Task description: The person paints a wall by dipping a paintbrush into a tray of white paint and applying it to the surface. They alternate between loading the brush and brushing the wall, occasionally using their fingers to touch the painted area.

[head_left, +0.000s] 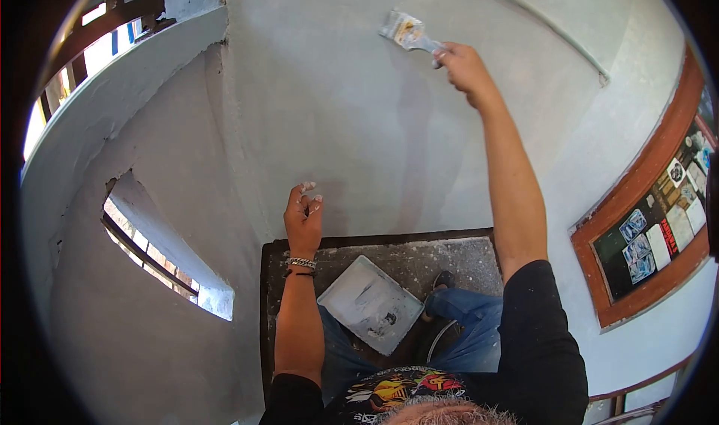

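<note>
My right hand (pixel 466 69) is closed round the handle of a wide paintbrush (pixel 408 32). The brush is raised against the upper part of the grey wall (pixel 337 80), bristles pointing left and smeared with whitish paint. Lower down, my left hand (pixel 303 219) is held up in front of the same wall. Its fingers are loosely bent and apart, with white paint on the tips, and nothing shows between them. Below, near my legs, a square paint-smeared tray or container (pixel 372 304) sits at an angle; its depth is hard to make out.
A pipe (pixel 539 22) runs along the wall at upper right. To the right is a wood-framed panel (pixel 592 260) with stickers. At left are a curved ledge (pixel 142 69) and a narrow slanted opening (pixel 157 253). The speckled floor (pixel 464 260) has a dark edge.
</note>
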The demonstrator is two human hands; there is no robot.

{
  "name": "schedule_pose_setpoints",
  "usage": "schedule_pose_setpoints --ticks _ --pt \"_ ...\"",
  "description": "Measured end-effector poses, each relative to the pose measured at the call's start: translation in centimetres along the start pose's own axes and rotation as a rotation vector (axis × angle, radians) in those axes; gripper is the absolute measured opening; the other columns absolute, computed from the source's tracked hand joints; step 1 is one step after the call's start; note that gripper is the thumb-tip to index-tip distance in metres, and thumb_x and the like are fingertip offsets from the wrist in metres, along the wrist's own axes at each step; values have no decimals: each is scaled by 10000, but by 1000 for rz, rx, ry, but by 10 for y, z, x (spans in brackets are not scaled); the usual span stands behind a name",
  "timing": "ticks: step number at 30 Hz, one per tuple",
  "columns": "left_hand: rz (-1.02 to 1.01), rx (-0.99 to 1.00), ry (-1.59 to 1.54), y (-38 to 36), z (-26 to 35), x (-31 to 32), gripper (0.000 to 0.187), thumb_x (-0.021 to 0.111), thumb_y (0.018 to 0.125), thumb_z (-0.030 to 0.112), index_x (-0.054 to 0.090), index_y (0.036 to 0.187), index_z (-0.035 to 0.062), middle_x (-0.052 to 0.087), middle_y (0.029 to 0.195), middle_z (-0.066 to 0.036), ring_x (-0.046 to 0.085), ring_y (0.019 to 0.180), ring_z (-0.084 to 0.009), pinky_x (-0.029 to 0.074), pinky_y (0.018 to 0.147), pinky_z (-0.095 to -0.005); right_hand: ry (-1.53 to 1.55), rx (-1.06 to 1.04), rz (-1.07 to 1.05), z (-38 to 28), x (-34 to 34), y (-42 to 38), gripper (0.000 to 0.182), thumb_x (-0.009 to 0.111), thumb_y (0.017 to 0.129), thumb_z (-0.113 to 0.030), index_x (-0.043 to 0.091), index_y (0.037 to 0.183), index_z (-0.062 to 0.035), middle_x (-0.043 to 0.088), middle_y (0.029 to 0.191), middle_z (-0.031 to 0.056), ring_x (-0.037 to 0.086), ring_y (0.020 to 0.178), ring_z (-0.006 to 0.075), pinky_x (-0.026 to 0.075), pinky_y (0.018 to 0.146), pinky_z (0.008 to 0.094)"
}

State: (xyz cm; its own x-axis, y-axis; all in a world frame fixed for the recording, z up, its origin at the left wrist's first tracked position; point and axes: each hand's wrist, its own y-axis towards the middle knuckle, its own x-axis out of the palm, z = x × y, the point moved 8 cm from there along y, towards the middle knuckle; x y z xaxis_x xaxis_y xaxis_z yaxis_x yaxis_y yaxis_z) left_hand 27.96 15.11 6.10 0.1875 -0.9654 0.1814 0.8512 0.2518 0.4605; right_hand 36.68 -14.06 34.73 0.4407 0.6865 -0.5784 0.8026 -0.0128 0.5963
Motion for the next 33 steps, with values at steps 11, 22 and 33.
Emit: schedule_pose_setpoints --ticks 11,22,33 --pt "-21 0 35 2 2 -1 234 594 896 53 558 1115 -20 406 637 50 344 587 -40 319 569 -195 -909 -292 385 -49 3 -8 445 544 842 -138 594 1281 -190 573 1058 145 656 769 313 520 633 456" --pt "-12 3 70 0 4 -3 236 595 895 56 562 1117 -19 407 621 44 354 591 -48 329 575 -203 -775 -323 446 -69 -19 -22 422 542 853 -125 609 1261 -208 566 981 113 640 707 298 513 582 437" --pt "-39 0 41 0 6 2 237 600 895 59 562 1115 -18 409 631 49 350 597 -43 328 583 -200 -786 -443 400 -68 7 -35 464 539 852 -88 575 1297 -216 564 971 89 635 657 286 511 539 406"
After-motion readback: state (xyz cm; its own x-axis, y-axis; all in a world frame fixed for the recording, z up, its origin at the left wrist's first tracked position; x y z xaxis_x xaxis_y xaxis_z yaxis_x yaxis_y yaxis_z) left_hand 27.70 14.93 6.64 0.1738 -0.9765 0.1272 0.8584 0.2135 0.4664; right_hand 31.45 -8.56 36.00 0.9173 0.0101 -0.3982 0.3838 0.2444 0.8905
